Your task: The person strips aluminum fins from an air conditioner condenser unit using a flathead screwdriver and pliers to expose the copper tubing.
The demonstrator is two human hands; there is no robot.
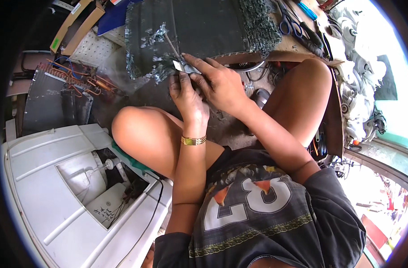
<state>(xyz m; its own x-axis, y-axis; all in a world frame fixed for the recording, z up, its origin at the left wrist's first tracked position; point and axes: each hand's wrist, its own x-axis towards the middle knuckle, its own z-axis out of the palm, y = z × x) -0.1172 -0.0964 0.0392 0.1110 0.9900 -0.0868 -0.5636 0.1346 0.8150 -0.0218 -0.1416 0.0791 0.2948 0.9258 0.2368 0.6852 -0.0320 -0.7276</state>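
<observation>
My left hand (188, 96), with a gold watch (193, 141) at its wrist, is closed with thumb and fingers near a small flat silver-white piece (179, 66). From the other side my right hand (225, 85) pinches that same piece, its index finger stretched along the top. A thin brown rod (171, 45) slants up from just beyond the fingertips; whether it joins the piece I cannot tell. Both hands are at the near edge of a dark mat (204, 27) with frayed, shredded edges. Shiny grey-green shreds (157, 35) lie around the rod.
Blue-handled scissors (289, 24) and a blue-handled tool (307, 10) lie at the far right of the bench. Copper tubing (70, 76) sits on a dark panel to the left. A white appliance casing (38, 178) with an opening stands at the near left. Motor-like parts (353, 89) are piled at right.
</observation>
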